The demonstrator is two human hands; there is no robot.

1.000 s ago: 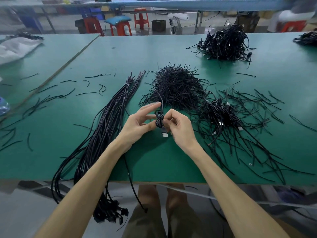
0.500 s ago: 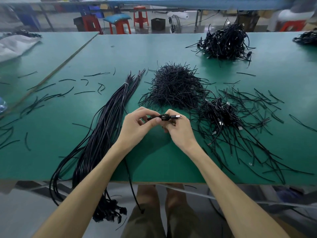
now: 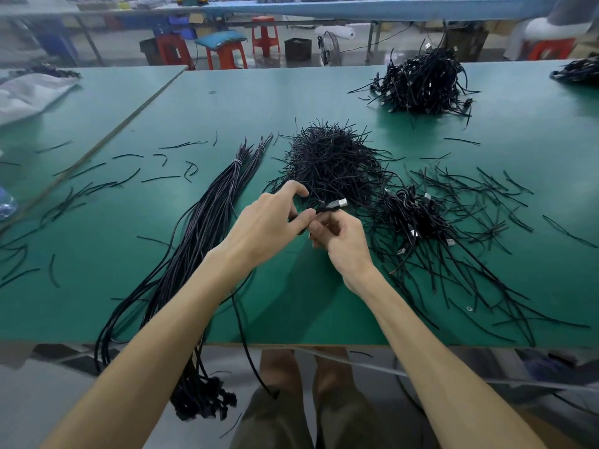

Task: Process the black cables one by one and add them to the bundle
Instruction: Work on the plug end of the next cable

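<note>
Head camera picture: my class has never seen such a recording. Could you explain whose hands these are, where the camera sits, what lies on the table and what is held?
There is no machine: a person works with two bare hands, filmed by one camera worn on the head, looking forward and down. The left hand and right hand reach in from the bottom over a green-topped table. Together they pinch a thin black cable with a silver plug. Left of them lies a long tied bundle of black cables, hanging over the near edge. Beyond them, a heap of short black wire pieces; to the right, a pile of coiled black cables with plugs.
</note>
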